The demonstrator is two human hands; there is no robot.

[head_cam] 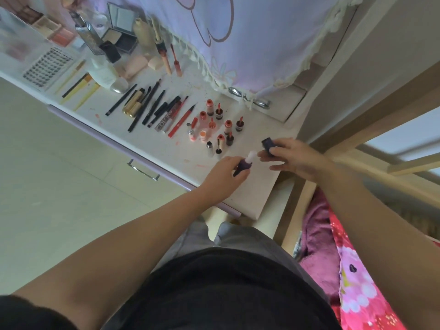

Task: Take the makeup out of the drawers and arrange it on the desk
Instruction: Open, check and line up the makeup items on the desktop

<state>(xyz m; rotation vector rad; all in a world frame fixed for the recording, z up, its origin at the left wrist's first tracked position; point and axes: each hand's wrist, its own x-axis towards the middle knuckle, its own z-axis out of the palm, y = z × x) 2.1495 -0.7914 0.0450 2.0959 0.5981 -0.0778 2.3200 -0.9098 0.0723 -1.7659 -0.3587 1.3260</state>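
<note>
My left hand grips a dark purple tube with a pale tip just above the white desk. My right hand pinches a dark blue cap a short way right of the tube's tip. Several small lipsticks and lip glosses stand upright in a cluster just beyond my hands. Left of them lie several dark pencils and liners in a row, along with a red pencil.
Brushes, a lash tray, bottles, compacts and palettes fill the desk's far left. A drawer handle sits under the desk edge. A frilled cloth hangs behind; a pink blanket lies at right.
</note>
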